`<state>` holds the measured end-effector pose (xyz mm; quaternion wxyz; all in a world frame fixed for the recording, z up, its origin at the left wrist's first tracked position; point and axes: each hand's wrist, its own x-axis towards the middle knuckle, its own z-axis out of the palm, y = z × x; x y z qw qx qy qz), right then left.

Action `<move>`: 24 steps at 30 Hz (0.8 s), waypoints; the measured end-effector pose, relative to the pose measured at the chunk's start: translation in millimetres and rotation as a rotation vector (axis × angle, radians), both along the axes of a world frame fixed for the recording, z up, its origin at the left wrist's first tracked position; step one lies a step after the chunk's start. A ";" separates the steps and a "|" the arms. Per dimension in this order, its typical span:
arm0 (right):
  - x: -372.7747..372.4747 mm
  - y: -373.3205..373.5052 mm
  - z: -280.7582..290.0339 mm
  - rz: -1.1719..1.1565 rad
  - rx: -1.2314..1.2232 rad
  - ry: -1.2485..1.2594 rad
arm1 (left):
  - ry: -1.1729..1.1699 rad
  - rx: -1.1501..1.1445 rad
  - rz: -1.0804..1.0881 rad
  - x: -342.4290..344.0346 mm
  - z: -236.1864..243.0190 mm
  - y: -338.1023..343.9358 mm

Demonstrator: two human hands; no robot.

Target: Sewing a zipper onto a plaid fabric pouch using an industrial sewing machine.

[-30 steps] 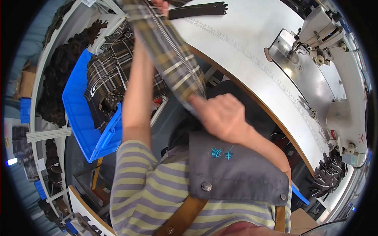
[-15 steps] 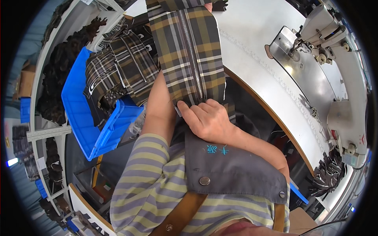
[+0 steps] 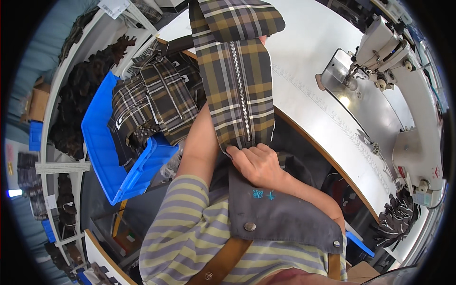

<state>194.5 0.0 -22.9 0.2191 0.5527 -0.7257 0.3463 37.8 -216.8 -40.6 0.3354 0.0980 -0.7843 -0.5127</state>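
Note:
A long plaid fabric strip point(image 3: 218, 85) in brown, olive and white stretches up from my chest, its metal zipper running lengthwise and its top end folded over. My right hand point(image 3: 255, 164) grips the bottom end with curled fingers and thumb. My left hand point(image 3: 263, 39) holds the upper part from behind; only pink fingertips show at the right edge, and the forearm rises behind the fabric. More plaid pieces point(image 3: 164, 90) lie heaped in a tilted blue plastic bin point(image 3: 99, 156) to the left.
A white table point(image 3: 304, 118) with a curved-looking wooden edge holds an industrial sewing machine point(image 3: 370, 47) at the right. Dark bundles hang on white shelving point(image 3: 61, 166) at the left. A bunch of dark pieces point(image 3: 394, 213) sits at the lower right.
The plaid strip swung from a blurred diagonal to nearly upright, zipper facing me, then shifted slightly lower. My right hand moved down with it, still gripping its end.

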 end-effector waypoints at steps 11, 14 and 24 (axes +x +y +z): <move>-9.4 42.7 8.7 -0.084 -0.263 -0.377 | -0.018 0.145 -0.213 -86.7 56.8 21.7; -7.2 69.7 0.0 -0.232 -0.635 -1.327 | -0.090 0.652 -0.791 -118.8 73.6 35.7; -10.0 143.6 33.3 -0.661 -0.056 -0.647 | -0.520 1.177 -0.862 -169.3 25.6 110.4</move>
